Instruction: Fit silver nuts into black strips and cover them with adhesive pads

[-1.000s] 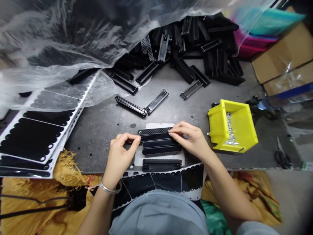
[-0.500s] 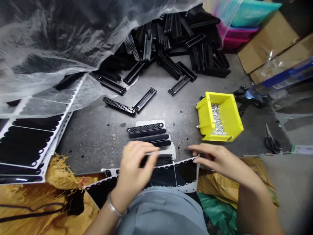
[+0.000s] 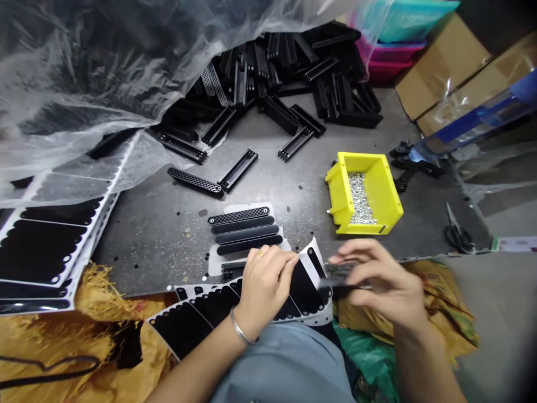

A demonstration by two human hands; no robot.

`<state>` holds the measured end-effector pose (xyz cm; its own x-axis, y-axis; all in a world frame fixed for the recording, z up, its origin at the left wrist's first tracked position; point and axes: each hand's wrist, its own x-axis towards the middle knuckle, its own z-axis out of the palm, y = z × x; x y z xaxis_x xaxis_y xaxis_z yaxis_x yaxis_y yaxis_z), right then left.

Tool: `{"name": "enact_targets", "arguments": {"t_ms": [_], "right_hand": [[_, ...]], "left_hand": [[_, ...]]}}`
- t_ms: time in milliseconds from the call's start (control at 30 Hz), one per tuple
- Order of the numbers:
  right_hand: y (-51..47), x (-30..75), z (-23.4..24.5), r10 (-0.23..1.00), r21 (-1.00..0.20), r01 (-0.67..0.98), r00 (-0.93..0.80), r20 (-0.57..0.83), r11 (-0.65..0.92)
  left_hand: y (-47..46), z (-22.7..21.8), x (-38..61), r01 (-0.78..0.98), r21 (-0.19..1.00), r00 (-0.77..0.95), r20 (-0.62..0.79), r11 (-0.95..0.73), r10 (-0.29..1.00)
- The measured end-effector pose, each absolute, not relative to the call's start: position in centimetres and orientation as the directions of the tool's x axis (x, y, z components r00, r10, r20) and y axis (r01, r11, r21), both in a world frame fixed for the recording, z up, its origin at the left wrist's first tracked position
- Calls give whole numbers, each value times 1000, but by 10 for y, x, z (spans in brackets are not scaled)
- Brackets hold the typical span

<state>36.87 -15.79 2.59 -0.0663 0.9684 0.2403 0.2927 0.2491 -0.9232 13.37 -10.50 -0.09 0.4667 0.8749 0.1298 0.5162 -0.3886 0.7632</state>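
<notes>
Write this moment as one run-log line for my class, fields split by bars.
left hand: over black-and-white sheet | right hand: holding dark strip, blurred | yellow bin: small shiny pieces inside

left hand (image 3: pixel 268 282) now at lower centre pinching the black-and-white sheet (image 3: pixel 224 307), sheet's right end lifted higher, a white band (image 3: pixel 311 265) bared there, right hand (image 3: pixel 384 280) at lower right now holding a blurred dark strip (image 3: pixel 335 277)

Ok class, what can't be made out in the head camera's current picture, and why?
All in the head view:
Dark piece in the right hand: shape lost in blur.
Nearest black bar: right end hidden behind the left hand.
Bar pile: partly veiled by the plastic sheet.
Metal bits in the yellow bin: too small to identify.
</notes>
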Motion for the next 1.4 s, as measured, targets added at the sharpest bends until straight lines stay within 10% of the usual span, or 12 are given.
{"name": "enact_targets", "arguments": {"t_ms": [133, 267, 367, 500, 1233, 1400], "right_hand": [[-135, 357, 45, 968, -970, 175, 154, 198, 170], [-74, 292, 39, 933, -736, 574, -204, 295, 358], [-32, 248, 20, 819, -607, 555, -449, 357, 569], [0, 222, 0, 720, -504, 519, -562, 407, 690], [4, 222, 1, 729, -548, 510, -606, 318, 663], [-2, 268, 13, 875, -664, 601, -448, 182, 446]], "left_hand": [[-110, -2, 130, 498, 720, 524, 194, -483, 829], [-85, 7, 84, 537, 762, 330, 205, -362, 921], [-54, 3, 38, 623, 770, 6, 172, -138, 985], [-29, -14, 7, 589, 804, 26, 77, -78, 997], [-22, -22, 14, 520, 854, 3, 16, -15, 1000], [-20, -22, 15, 519, 855, -7, 3, 1, 1000]]}}
